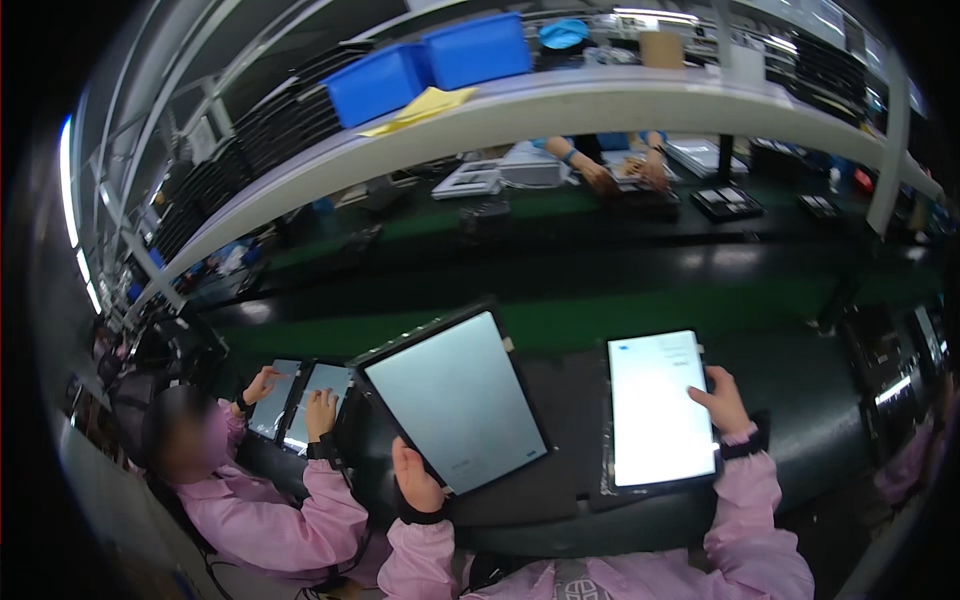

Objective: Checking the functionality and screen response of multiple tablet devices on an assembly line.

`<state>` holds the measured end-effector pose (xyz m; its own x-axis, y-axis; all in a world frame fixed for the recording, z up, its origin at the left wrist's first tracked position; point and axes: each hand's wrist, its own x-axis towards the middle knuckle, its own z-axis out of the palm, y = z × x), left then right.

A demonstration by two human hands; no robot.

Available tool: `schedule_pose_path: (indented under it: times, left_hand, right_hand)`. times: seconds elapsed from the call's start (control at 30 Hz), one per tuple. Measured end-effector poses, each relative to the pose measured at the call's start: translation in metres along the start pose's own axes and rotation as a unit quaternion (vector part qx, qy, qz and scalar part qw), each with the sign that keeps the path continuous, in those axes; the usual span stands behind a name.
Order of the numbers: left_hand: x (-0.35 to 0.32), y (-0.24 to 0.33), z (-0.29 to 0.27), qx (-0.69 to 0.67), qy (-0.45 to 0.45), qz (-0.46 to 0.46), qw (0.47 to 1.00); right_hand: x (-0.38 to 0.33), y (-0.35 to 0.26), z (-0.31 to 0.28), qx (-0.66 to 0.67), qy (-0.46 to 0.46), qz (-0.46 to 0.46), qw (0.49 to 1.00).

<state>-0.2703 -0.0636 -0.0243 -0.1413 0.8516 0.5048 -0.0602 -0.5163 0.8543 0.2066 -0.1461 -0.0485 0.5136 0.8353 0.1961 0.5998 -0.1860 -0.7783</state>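
Two tablets with lit screens are in front of me. The left tablet (455,400) is turned at a slant and looks raised off the bench, its screen pale grey-blue. My left hand (418,482) grips it by the lower left edge, fingers mostly behind it. To the right, a second tablet (660,415) stands nearly straight with a bright white screen, clear film showing along its left edge. My right hand (724,405) holds its right edge, thumb over the screen and the other fingers at the side. Both my cuffs carry dark wrist bands.
A dark mat (572,420) lies between the tablets. At left, a co-worker in pink (270,520) touches two smaller-looking tablets (318,395). Across the bench, another person's hands (600,180) work near white trays (468,180). Overhead, a shelf (600,100) carries blue bins (475,52).
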Motion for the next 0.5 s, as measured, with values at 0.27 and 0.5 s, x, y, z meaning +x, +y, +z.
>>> schedule_pose_path:
  times: [0.27,0.5]
  left_hand:
    - [-0.004,-0.028,0.014,-0.181,0.013,-0.013,0.983]
    - [0.007,-0.024,0.037,-0.143,0.073,0.010,0.987]
  right_hand:
    - [0.037,-0.043,-0.021,0.398,-0.002,-0.178,0.900]
    - [0.070,-0.013,-0.009,0.440,-0.040,-0.167,0.881]
